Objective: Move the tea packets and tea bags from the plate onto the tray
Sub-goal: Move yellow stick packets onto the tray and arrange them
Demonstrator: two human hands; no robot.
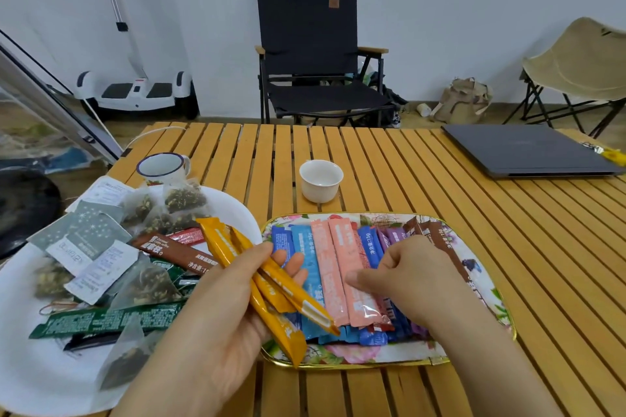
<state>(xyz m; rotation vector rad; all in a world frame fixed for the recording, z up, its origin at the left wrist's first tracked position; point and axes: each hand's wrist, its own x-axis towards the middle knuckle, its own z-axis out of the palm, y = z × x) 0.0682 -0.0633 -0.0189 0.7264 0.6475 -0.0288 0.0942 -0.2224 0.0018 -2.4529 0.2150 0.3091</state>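
Three orange stick packets (pixel 271 284) lie across the left hand (pixel 216 308), whose fingers (pixel 294 267) curl under them while the thumb presses from above; the bundle hangs over the left edge of the flowered tray (pixel 474 288). The tray sits at the near middle of the slatted worktop (pixel 508 247) and already carries a row of blue, pink, purple and brown packets (pixel 338 267) lying side by side. The right hand (pixel 413 274) hovers over that row, fingers loosely curled and grasping nothing, its thumb pointing left just above the pink packets. Touching the tray's left edge, the white plate (pixel 237 210) at the near left corner holds green and brown stick packets (pixel 111 318), pyramid tea bags (pixel 183 200) and grey-green sachets (pixel 91 234). Farther back stand a white cup (pixel 320 180) and an enamel mug (pixel 162 167); a closed laptop (pixel 528 152) lies at the far right corner.
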